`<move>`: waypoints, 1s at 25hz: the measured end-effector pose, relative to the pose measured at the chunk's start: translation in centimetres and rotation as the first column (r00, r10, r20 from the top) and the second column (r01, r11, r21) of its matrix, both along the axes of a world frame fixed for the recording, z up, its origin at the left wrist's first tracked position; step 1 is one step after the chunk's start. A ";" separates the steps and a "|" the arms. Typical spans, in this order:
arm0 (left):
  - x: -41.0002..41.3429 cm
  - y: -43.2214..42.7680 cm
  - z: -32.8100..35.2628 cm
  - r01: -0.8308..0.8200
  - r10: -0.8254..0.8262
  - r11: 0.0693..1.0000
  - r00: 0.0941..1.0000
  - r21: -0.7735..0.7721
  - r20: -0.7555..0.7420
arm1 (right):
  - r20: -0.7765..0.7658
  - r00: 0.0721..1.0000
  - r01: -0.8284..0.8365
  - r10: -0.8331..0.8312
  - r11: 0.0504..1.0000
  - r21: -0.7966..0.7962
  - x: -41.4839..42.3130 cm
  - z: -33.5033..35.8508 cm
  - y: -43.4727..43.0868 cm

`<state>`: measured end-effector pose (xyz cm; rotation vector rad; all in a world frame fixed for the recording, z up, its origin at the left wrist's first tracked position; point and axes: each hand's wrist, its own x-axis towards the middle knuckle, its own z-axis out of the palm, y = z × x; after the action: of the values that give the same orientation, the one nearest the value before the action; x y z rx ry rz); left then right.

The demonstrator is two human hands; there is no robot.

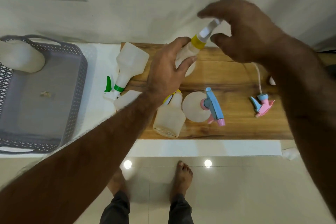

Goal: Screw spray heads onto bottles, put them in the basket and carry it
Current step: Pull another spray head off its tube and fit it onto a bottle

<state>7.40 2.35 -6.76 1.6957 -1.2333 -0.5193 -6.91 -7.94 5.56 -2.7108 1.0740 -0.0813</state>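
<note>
My left hand point(167, 67) grips a translucent bottle point(187, 56) lifted over the wooden board point(234, 82). A spray head with a yellow collar point(201, 39) sits on the bottle's neck. My right hand point(245, 32) is around that head with thumb and fingers spread; it is blurred and any contact is unclear. A bottle with a green head point(127, 71) lies at the board's left edge. On the board a blue and pink headed bottle point(198, 107) stands and another bottle point(170, 116) lies. A loose blue and pink spray head point(261, 103) lies at the right. The grey basket point(76, 82) holds one bottle point(20, 56).
The board rests on a white counter point(209, 148) against a pale wall. A further bottle point(127, 99) lies partly under my left forearm. Below the counter edge I see glossy floor tiles and my bare feet point(181, 176).
</note>
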 end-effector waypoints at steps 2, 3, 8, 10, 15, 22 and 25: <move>-0.2 0.6 -0.3 0.007 -0.006 0.999 1.000 -0.035 0.028 | -0.025 0.998 -0.060 0.065 0.984 0.169 -0.3 -0.1 -1.0; -0.3 1.0 -0.5 0.027 -0.027 0.999 0.999 -0.018 0.026 | -0.010 0.997 -0.072 0.075 0.986 0.148 -0.4 -0.3 -0.9; 0.1 0.9 -0.8 0.051 -0.054 0.998 0.994 0.035 0.096 | 0.035 0.999 -0.042 0.035 0.975 0.218 -0.4 -1.6 -0.3; 0.0 1.1 -0.7 0.052 -0.056 0.998 0.990 0.033 0.133 | 0.069 0.998 -0.012 -0.005 0.970 0.242 -0.1 -1.9 0.0; -0.4 1.4 -0.7 0.044 -0.046 0.999 0.980 0.015 0.192 | 0.168 0.964 0.146 -0.207 0.937 0.317 0.2 -2.7 1.6; -0.9 1.4 -0.2 0.007 -0.001 1.000 0.957 -0.020 0.289 | 0.246 0.719 0.443 -0.650 0.701 0.559 0.9 -3.5 4.5; -1.4 1.8 -0.1 -0.015 0.038 0.998 0.929 -0.065 0.369 | 0.097 0.736 0.590 -0.670 0.705 0.394 1.8 -3.1 4.6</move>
<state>5.97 4.17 -6.85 1.8084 -1.4733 -0.1424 -5.07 -3.36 2.44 -1.8566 1.7155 -0.2918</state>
